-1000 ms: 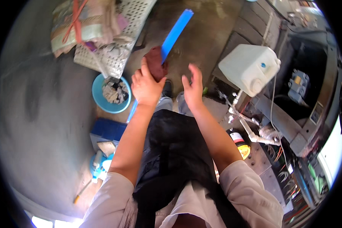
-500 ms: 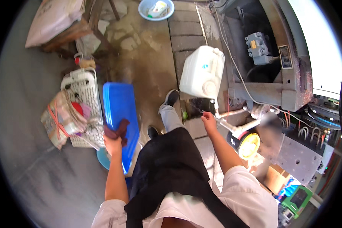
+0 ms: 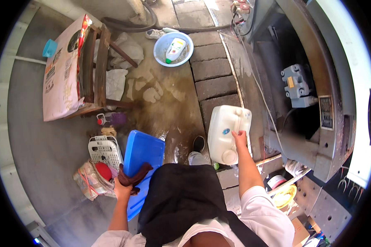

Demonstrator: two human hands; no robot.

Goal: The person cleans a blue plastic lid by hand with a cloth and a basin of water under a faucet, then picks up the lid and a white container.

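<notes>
My left hand (image 3: pixel 121 190) grips the edge of a flat blue plastic lid or tray (image 3: pixel 145 150), held tilted upright at my left side. A dark brown cloth (image 3: pixel 136 176) is bunched in the same hand and hangs over the blue plastic. At right, my right hand (image 3: pixel 240 140) is closed at the handle of a whitish plastic jerrycan (image 3: pixel 219 133). The can's round cap faces toward me, and its underside is hidden. My black apron (image 3: pixel 179 197) covers the middle of the view.
A pale blue basin (image 3: pixel 158 55) holding a white bottle (image 3: pixel 175 48) stands on the wet floor ahead. Left are a wooden stool (image 3: pixel 99 78) bearing a sack, a purple-liquid bottle (image 3: pixel 111 119) and a white basket (image 3: pixel 105 149). Heavy grey machinery (image 3: pixel 303 144) borders the right side.
My right hand has moved forward from beside the pipe below the can to the jerrycan's handle. The view has tilted forward, showing more floor ahead. My left hand still holds the blue plastic and cloth.
</notes>
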